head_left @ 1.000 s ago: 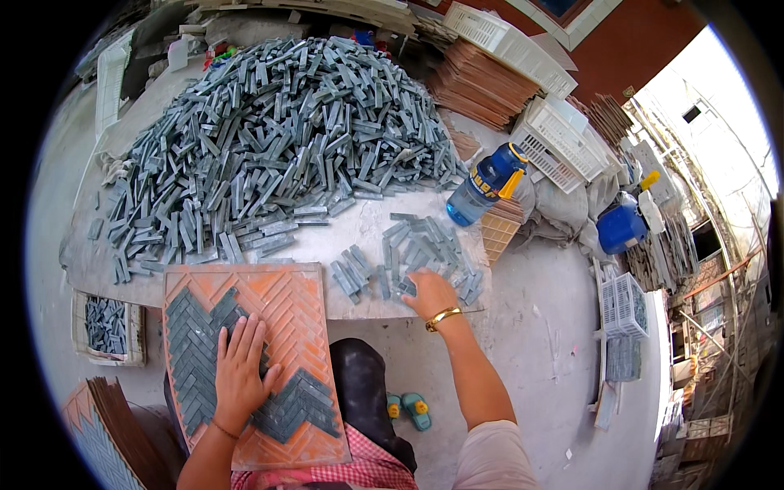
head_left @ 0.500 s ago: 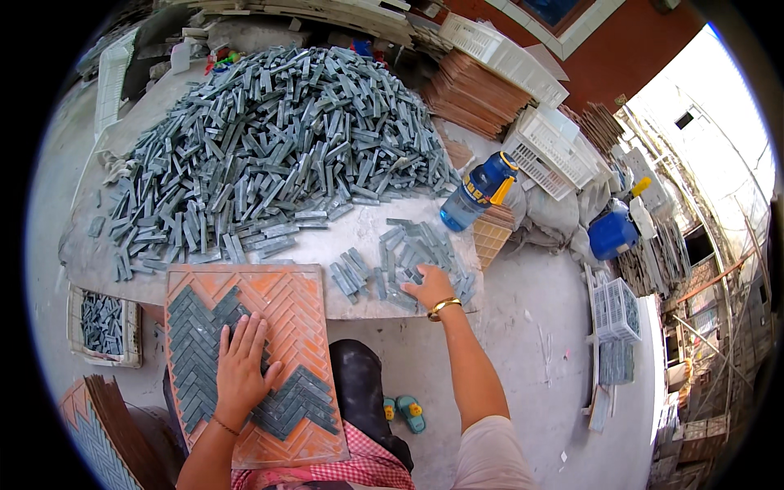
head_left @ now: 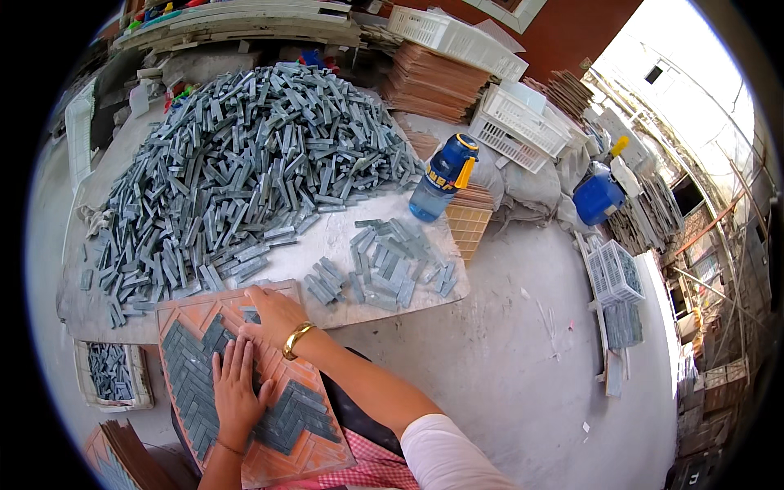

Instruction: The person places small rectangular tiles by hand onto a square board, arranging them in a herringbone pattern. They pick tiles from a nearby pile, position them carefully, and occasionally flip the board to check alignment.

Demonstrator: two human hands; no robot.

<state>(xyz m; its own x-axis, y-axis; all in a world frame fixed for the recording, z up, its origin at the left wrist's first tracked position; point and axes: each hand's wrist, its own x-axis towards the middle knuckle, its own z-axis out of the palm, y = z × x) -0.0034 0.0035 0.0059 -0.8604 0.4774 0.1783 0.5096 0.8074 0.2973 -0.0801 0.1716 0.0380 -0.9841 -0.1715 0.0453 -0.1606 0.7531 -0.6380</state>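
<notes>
On my lap, its far end against the table edge, rests an orange herringbone tray (head_left: 306, 367). Dark grey-green stone strips (head_left: 189, 384) fill slots on its left side, with a second patch at its lower right. My left hand (head_left: 237, 392) lies flat over the middle of the tray, fingers stretched out across the laid strips. Over the tray's upper part, just beyond the left fingertips, my right hand (head_left: 273, 317) has its fingers closed on a stone strip (head_left: 250, 315), partly hidden by the hand. A gold bangle circles the right wrist.
A large heap of loose strips (head_left: 245, 163) covers the table (head_left: 335, 233). Smaller strip groups (head_left: 392, 265) lie near its right corner, beside a blue bottle (head_left: 441, 180). A crate of strips (head_left: 147, 384) stands at lower left. White crates (head_left: 523, 122) and stacked trays (head_left: 433, 82) stand behind.
My right hand has moved left from the small strip group on the table to the tray, bringing a strip. My left hand stays flat on the tray. The view has shifted somewhat.
</notes>
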